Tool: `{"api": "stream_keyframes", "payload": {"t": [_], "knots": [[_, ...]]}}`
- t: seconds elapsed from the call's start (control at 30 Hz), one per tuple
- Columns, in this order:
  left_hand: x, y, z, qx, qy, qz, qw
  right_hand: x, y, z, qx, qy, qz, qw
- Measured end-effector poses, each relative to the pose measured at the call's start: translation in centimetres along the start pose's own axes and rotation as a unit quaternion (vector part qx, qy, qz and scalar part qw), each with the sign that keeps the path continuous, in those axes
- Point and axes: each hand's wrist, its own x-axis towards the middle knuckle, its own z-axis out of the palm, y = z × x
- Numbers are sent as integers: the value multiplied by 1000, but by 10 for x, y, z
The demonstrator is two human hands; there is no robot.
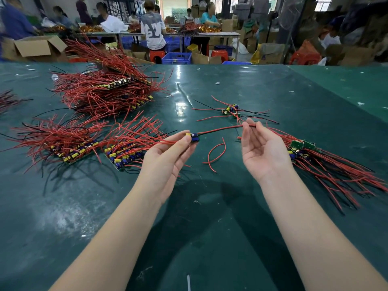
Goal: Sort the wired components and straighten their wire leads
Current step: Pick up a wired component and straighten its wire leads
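Pinching a small wired board [194, 137] in left hand [168, 152] fingertips, held above the green table [210, 206]; right hand [262, 152] pinches its red-black lead [220, 129] near the far end; best pull gently taut, not yanking solder joints.

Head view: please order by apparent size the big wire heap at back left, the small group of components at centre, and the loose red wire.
1. Big heap, by far the largest.
2. Small group.
3. Loose wire, looks smaller, though nearer to the camera, so this is unsure.
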Motion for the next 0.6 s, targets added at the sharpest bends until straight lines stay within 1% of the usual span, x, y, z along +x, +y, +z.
{"api": "stream_keyframes", "payload": {"t": [0.13,0.27,0.33,0.5,0.6], "knots": [[1,2,-1,-5,8,9,1000,5,0,-2,-158,18,-60,985],[4,4,-2,-22,21,14,999,7,3,-5,-263,2,-130,956],[5,5,-3,-32,28,16,999,7,5,-6,-293,-4,-145,945],[6,6,-6,-48,44,9,998,9,11,-11,-376,-9,-148,915],[6,5,-5,-42,40,5,998,10,12,-13,-396,4,-163,903]]}}
